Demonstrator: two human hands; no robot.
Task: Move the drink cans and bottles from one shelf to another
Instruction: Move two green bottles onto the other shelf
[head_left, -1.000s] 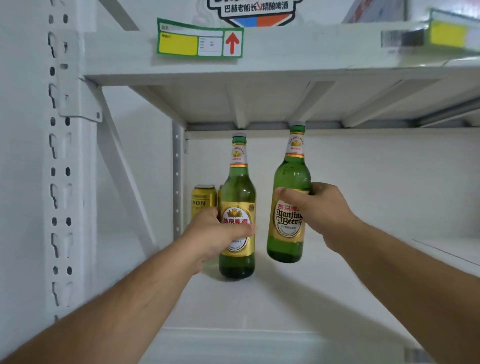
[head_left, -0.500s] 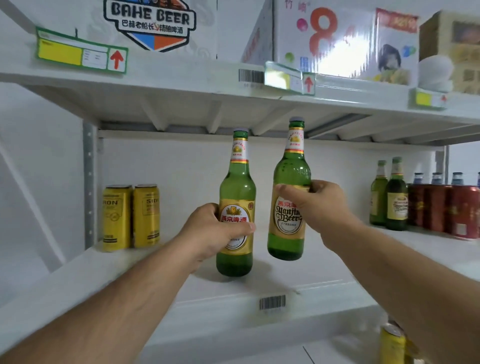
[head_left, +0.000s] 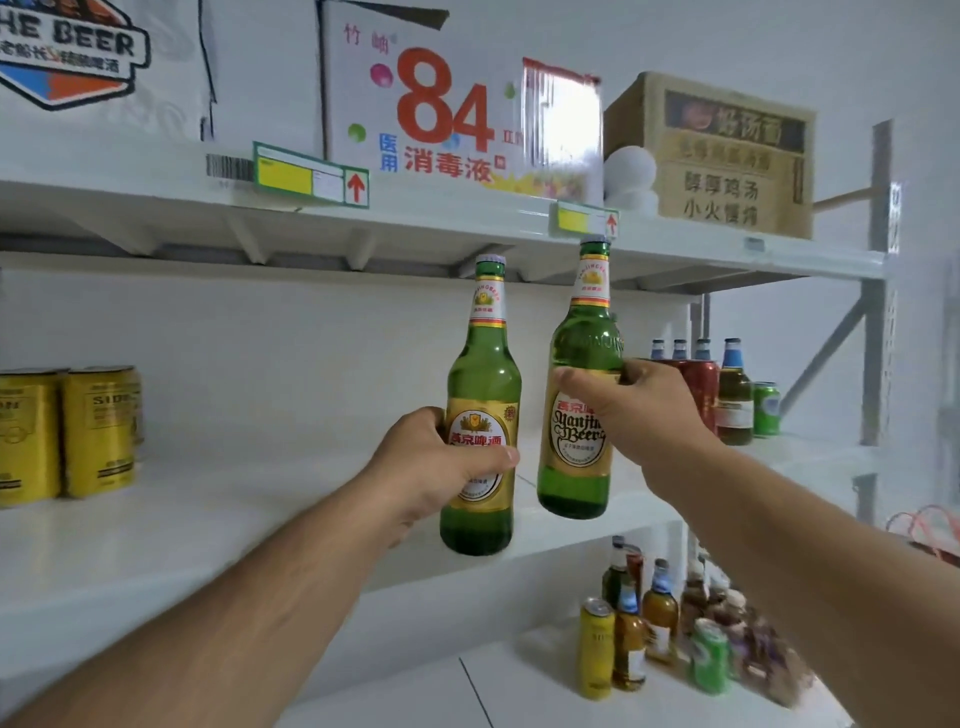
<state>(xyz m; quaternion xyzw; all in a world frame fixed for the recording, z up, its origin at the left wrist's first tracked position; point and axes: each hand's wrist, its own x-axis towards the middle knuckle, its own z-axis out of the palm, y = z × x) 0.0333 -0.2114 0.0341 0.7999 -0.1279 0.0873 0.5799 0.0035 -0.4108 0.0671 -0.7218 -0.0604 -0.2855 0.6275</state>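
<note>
Overhead, the upper shelf (head_left: 467, 218) is a white metal board with yellow-and-green price tags (head_left: 310, 176) clipped to its front lip, and it serves as the marker for everything else. On top of it stand a white "84" carton (head_left: 441, 109), a brown cardboard box (head_left: 727, 161) further right, and a beer-branded carton (head_left: 78, 57) at the far left. Below it runs the white middle shelf (head_left: 208, 519), backed by a plain white wall.

Under the upper shelf's lip, the left hand (head_left: 436, 467) wraps its fingers and thumb round the gold label of a green beer bottle (head_left: 483, 374), which stands upright over the middle shelf's front edge; whether its base touches the board cannot be told. Just right of it, the right hand (head_left: 644, 405) grips a second green bottle (head_left: 582, 332) at the shoulder, held clear of the board and slightly tilted, its cap reaching the upper shelf's lip.

Far left beneath the upper shelf sit yellow cans (head_left: 98, 426). Far right beneath it are blue-capped bottles (head_left: 732, 395), a red can (head_left: 701, 384) and a green can (head_left: 766, 408), beside a grey upright post (head_left: 878, 312). Lower still, a bottom shelf (head_left: 519, 691) carries mixed bottles and cans (head_left: 660, 629).
</note>
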